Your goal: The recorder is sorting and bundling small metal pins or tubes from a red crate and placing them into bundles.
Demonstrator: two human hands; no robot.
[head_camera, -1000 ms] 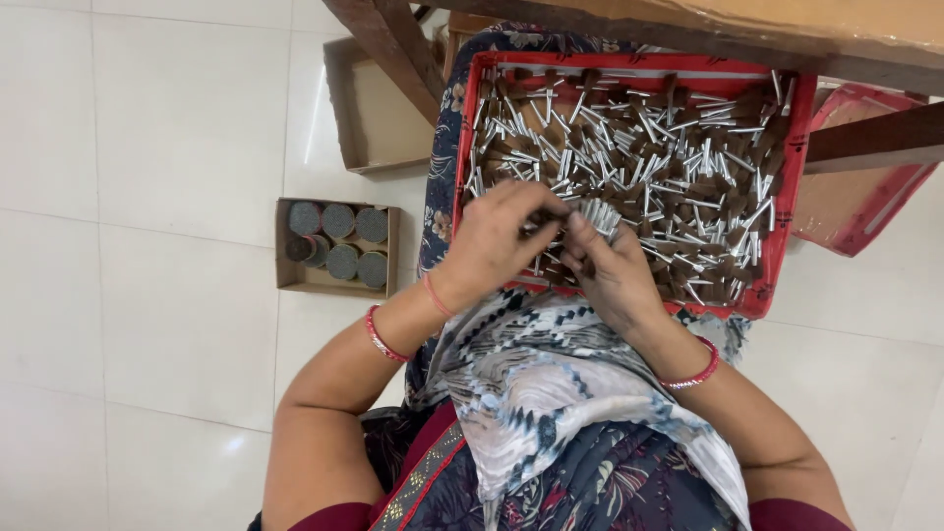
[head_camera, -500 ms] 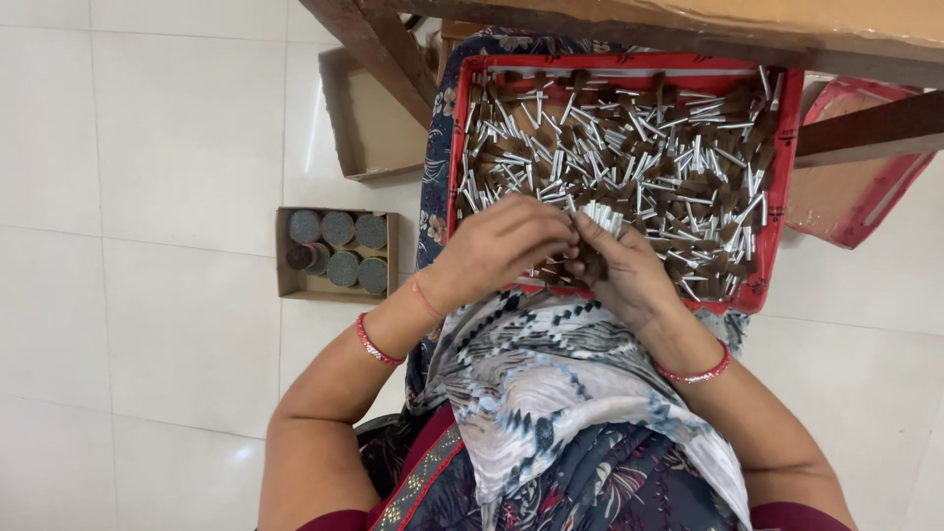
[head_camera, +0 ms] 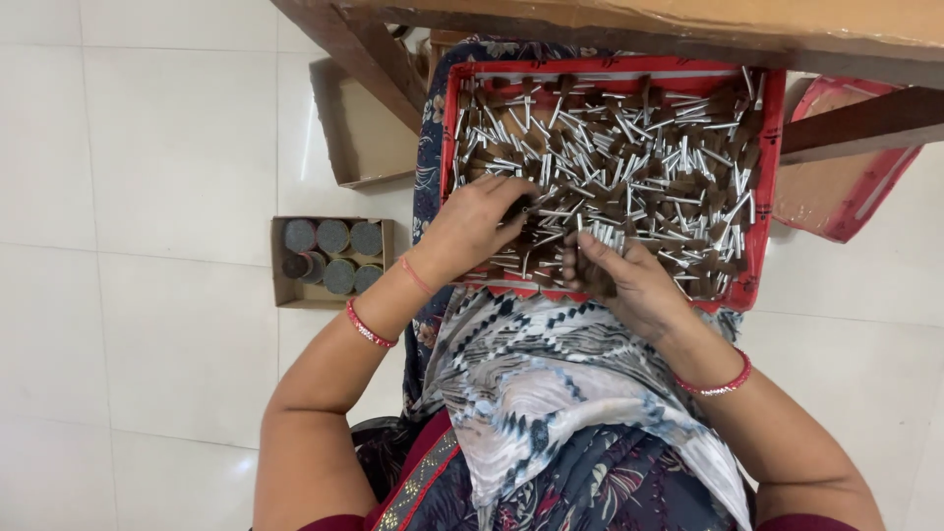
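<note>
Both hands dig in the red tray (head_camera: 450, 147); left hand (head_camera: 472, 228) pinching a metal-tipped stick (head_camera: 547, 205); right hand (head_camera: 629, 285) curled around a bundle of sticks (head_camera: 595, 278) at the tray's near edge.

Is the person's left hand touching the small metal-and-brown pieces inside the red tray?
Touching. The head view shows the left hand lying on the pile of pieces in the red tray, its fingertips pressed among them.
</note>
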